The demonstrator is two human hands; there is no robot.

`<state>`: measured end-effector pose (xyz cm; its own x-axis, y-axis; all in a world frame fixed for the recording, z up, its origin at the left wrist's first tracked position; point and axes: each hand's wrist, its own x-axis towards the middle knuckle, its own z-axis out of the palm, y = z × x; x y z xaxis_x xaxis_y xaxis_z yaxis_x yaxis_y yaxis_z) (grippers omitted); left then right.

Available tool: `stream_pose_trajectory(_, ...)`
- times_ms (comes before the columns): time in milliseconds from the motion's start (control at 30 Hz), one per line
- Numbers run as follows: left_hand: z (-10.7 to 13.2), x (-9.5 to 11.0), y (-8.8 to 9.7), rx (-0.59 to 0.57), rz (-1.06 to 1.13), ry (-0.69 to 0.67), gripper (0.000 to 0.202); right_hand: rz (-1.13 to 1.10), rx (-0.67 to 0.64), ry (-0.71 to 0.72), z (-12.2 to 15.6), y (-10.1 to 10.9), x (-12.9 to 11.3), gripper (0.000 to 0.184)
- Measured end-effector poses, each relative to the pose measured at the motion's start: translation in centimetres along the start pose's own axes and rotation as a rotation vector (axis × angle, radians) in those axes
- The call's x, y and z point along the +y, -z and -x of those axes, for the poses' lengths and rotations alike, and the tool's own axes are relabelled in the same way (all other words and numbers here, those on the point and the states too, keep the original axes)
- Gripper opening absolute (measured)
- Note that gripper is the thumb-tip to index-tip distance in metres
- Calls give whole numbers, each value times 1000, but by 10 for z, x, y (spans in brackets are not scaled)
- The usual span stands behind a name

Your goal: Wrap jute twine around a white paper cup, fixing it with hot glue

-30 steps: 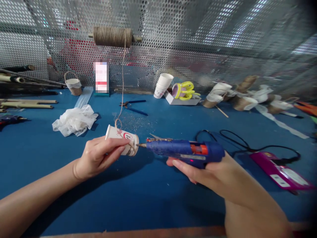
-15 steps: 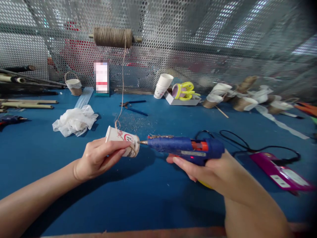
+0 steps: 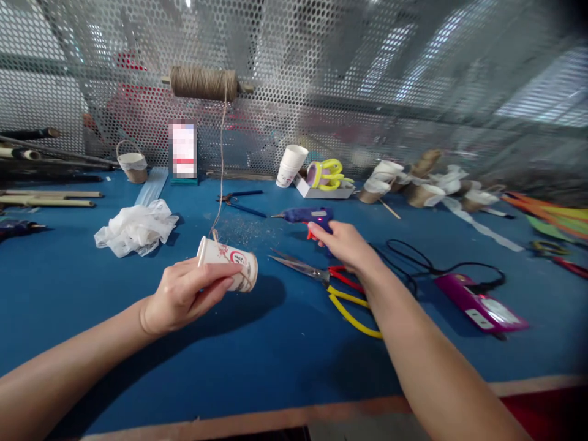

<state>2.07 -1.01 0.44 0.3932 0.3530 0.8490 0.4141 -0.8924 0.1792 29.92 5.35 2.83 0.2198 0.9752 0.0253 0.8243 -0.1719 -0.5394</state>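
My left hand (image 3: 184,294) grips a small paper cup (image 3: 228,270) lying on its side above the blue table (image 3: 257,361), fingers wrapped round it. A thin jute string (image 3: 221,165) runs from the cup's rim up to a twine spool (image 3: 202,83) on the mesh wall. My right hand (image 3: 342,244) reaches far out and holds the handle of a blue glue gun (image 3: 303,215), which stands on the table with its nozzle pointing left. Scissors (image 3: 331,285) with yellow handles lie just in front of that hand.
A crumpled white plastic sheet (image 3: 136,227) lies at left, pliers (image 3: 241,199) behind the cup. Stacked paper cups (image 3: 289,165), a tape box (image 3: 324,180) and several twine-wrapped cups (image 3: 420,187) line the back. A purple power strip (image 3: 478,303) with black cable sits at right. Sticks (image 3: 46,197) lie far left.
My right hand carried the glue gun away from the cup's base and out to the middle of the table, uncovering the scissors. The left hand kept the cup still.
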Motion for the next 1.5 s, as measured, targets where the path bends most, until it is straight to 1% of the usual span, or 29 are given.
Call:
stream_pose_trajectory(67, 1, 0, 0, 4, -7, -6, 12, 58, -9, -14, -15, -10, 6, 38)
stream_pose_trajectory(133, 1, 0, 0, 3, -9, -18, 13, 101, -15, -33, -24, -19, 10, 35)
stream_pose_trajectory(200, 1, 1, 0, 0, -14, -33, 13, 141, 2, -43, -27, -24, 11, 29)
stream_pose_trajectory(300, 1, 3, 0, -6, -9, -55, 13, 198, 75, -7, -18, -24, 0, 21)
stream_pose_trajectory(333, 2, 3, 0, -8, -6, -62, 13, 211, 92, 26, -12, -22, -7, 19)
stream_pose_trajectory(367, 2, 3, -1, -14, -2, -67, 13, 198, 80, 83, -3, -20, -16, 19)
stream_pose_trajectory(400, 2, 4, -1, -22, 3, -72, 13, 174, 42, 144, 6, -18, -26, 22)
stream_pose_trajectory(433, 3, 4, -2, -37, 9, -75, 13, 116, -47, 248, 17, -17, -37, 27)
stream_pose_trajectory(467, 3, 4, -4, -53, 15, -79, 14, -58, -234, 408, 27, -16, -48, 37)
stream_pose_trajectory(500, 4, 4, -5, -71, 23, -82, 14, -223, -398, 536, 37, -17, -58, 47)
stream_pose_trajectory(533, 5, 4, -7, -86, 35, -87, 14, -346, -496, 624, 47, -18, -67, 52)
stream_pose_trajectory(600, 6, 4, -10, -111, 72, -103, 15, -454, -595, 696, 60, -23, -80, 56)
stream_pose_trajectory(667, 8, 4, -12, -127, 119, -121, 14, -520, -616, 681, 67, -31, -86, 44)
stream_pose_trajectory(733, 8, 5, -13, -135, 144, -125, 14, -623, -588, 571, 69, -37, -87, 28)
stream_pose_trajectory(833, 8, 6, -11, -157, 141, -69, 14, -798, -531, 382, 68, -39, -83, 14)
stream_pose_trajectory(900, 7, 7, -9, -152, 187, 12, 16, -868, -498, 344, 69, -33, -79, 13)
stream_pose_trajectory(1000, 5, 9, -8, -122, 323, 173, 20, -939, -411, 323, 70, -22, -74, 15)
stream_pose_trajectory(1067, 5, 10, -8, -134, 397, 290, 20, -1007, -350, 300, 69, -17, -70, 18)
stream_pose_trajectory(1167, 7, 13, -8, -158, 479, 437, 18, -1089, -296, 266, 67, -16, -64, 19)
stream_pose_trajectory(1233, 8, 15, -9, -154, 518, 498, 19, -1105, -278, 247, 65, -18, -61, 18)
stream_pose_trajectory(1333, 9, 16, -9, -150, 546, 517, 19, -1097, -265, 252, 65, -20, -60, 16)
stream_pose_trajectory(1500, 7, 17, -9, -158, 525, 445, 19, -1016, -245, 281, 64, -23, -62, 17)
